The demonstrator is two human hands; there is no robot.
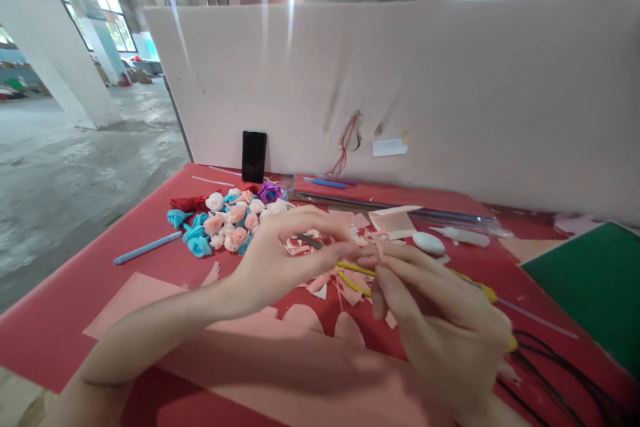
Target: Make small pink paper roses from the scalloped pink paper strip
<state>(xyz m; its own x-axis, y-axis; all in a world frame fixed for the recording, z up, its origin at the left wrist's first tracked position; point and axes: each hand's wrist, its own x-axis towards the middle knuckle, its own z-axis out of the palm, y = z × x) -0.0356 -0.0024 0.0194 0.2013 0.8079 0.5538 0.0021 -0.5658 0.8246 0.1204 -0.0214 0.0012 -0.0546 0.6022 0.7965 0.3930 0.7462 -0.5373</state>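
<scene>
My left hand (287,247) reaches in from the left, thumb and fingers pinched together beside my right fingertips. My right hand (443,320) is closed too, with a small pink strip (379,248) of thin sheet material showing at its fingers. Both hands' fingertips meet at this strip; how much of it lies between them is hidden. Just below the fingertips are yellow handle loops (354,283), and a dark metal blade tip (310,240) shows under my left hand. Pink and white scraps (320,283) lie underneath. Pink sheet (280,360) with rounded petal shapes lies nearer me.
Several white, peach and blue handmade flowers (235,220) are heaped left of centre, with a purple one (271,193). A phone (254,156) leans on the white partition (300,80). A blue pen (147,247), green board (590,287), white oval object (429,243) and black cables (565,373) surround the hands.
</scene>
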